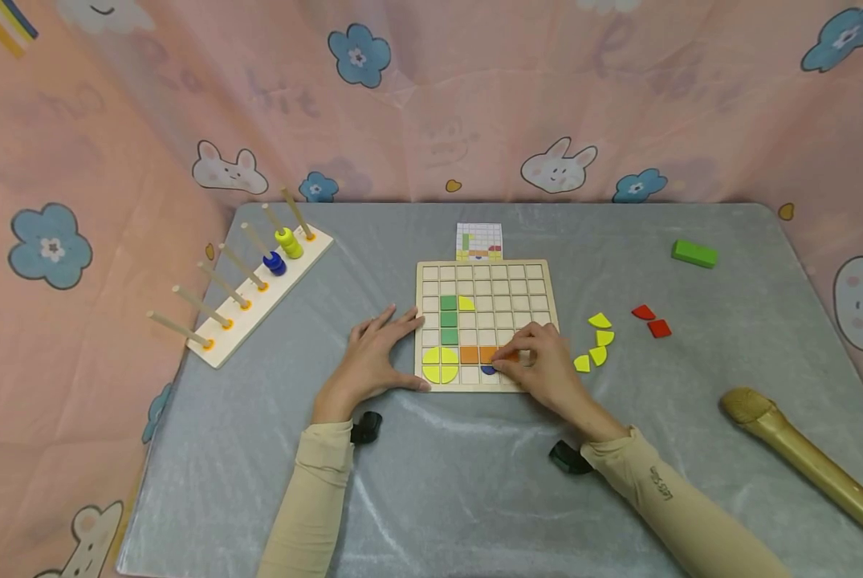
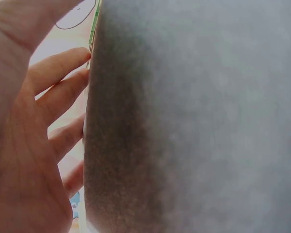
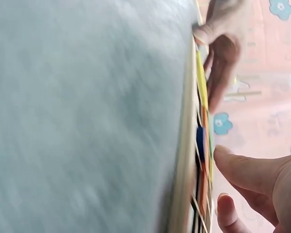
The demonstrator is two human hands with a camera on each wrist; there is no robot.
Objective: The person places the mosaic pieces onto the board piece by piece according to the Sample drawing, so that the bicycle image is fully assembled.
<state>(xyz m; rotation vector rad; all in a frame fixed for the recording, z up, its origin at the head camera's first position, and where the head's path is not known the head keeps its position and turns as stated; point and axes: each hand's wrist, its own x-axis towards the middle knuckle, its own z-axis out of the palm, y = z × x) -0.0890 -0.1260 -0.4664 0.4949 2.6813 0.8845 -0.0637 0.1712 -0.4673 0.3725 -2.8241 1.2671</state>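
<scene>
A square wooden grid board (image 1: pixel 513 386) lies flat before me, holding green squares (image 1: pixel 449 319), yellow quarter-circles (image 1: pixel 441 365) and orange squares (image 1: pixel 469 355). My left hand (image 1: pixel 371 358) rests at its left edge, fingers spread and thumb at the lower corner. Over the lower right cells, my right hand (image 1: pixel 544 367) has its fingertips beside a dark blue curved piece (image 1: pixel 488 370), which is partly covered. In the right wrist view the thumb (image 3: pixel 247 170) is just above that blue piece (image 3: pixel 200 144), with a narrow gap. Nothing shows between those fingers; the index fingertip is hidden there.
A patterned card (image 1: pixel 479 242) lies behind the board. Loose yellow pieces (image 1: pixel 599 356) and red pieces (image 1: pixel 659 328) lie right of it. Also there: a green block (image 1: pixel 694 254), a thick brown stick (image 1: pixel 810 457), and a peg rack (image 1: pixel 246 299) with blue and yellow beads.
</scene>
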